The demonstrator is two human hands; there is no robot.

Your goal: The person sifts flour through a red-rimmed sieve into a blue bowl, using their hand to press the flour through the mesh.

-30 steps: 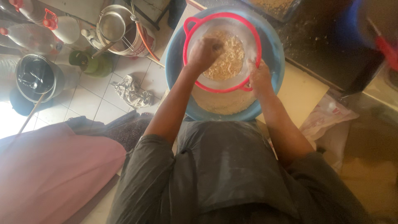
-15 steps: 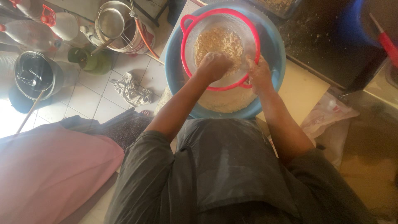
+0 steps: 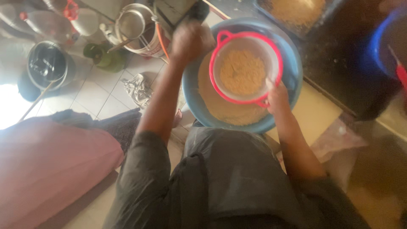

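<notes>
Tiled floor [image 3: 91, 95] below; right hand [image 3: 277, 97] gripping red sieve [image 3: 246, 68] at 5 o'clock, left hand [image 3: 190, 40] blurred at 9, grip unclear.

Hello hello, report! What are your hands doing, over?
Right hand grips red sieve rim. Left hand raised at the blue basin's far edge, blurred. Tan meal in both. Nothing blocking.

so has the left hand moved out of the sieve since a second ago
Yes. The left hand has left the red sieve and now sits beyond the blue basin's far-left rim.
</notes>
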